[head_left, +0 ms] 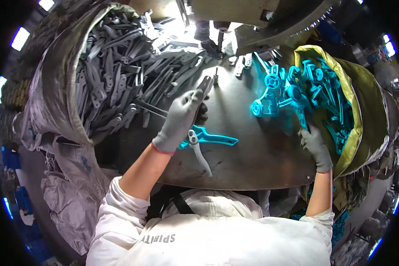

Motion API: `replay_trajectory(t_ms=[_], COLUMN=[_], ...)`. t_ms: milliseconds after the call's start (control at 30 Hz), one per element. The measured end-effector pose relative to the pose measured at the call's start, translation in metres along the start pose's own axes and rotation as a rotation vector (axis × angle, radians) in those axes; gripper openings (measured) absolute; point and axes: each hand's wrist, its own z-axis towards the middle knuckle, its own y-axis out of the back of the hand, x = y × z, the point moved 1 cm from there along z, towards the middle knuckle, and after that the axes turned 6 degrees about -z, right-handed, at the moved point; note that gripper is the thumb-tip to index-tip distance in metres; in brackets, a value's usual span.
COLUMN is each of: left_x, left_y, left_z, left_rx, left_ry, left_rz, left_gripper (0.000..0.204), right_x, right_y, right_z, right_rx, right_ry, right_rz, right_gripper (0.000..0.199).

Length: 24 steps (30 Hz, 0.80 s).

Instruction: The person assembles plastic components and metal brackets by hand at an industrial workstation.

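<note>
My left hand (181, 116), in a grey glove, is raised over the middle of the metal table. Its fingers are closed round a small grey metal lever (206, 84), whose tip points up near a thin upright pin (216, 76). Below that wrist lies a turquoise handle (219, 139) with a pale grey curved lever (201, 153) joined to it. At the right, my gloved right hand (316, 146) is closed on the lower end of a turquoise handle part (302, 117). That part's upper end overlaps a heap of similar pieces.
A big sack (53, 88) at the left spills many grey levers (115, 66) onto the table (235, 170). A yellow-lined sack (358, 111) on the right holds turquoise parts (330, 91). Machine parts with a large round wheel (292, 33) overhang the far side.
</note>
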Motion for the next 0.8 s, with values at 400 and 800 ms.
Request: replay_trajectory(t_ms=[400,800], left_x=[-0.037,-0.043], left_y=[-0.004,-0.003], left_z=[0.050,0.047], left_rx=[0.116,0.145], left_ry=[0.085,-0.034], left_rz=[0.089,0.622], left_gripper=[0.032,0.035], right_x=[0.173,0.190], right_y=[-0.073,-0.107], right_z=[0.067,0.087], right_rx=[0.190,0.311], right_ry=[0.014,0.028], right_rz=[1.233,0.807], right_gripper=[0.057,0.049])
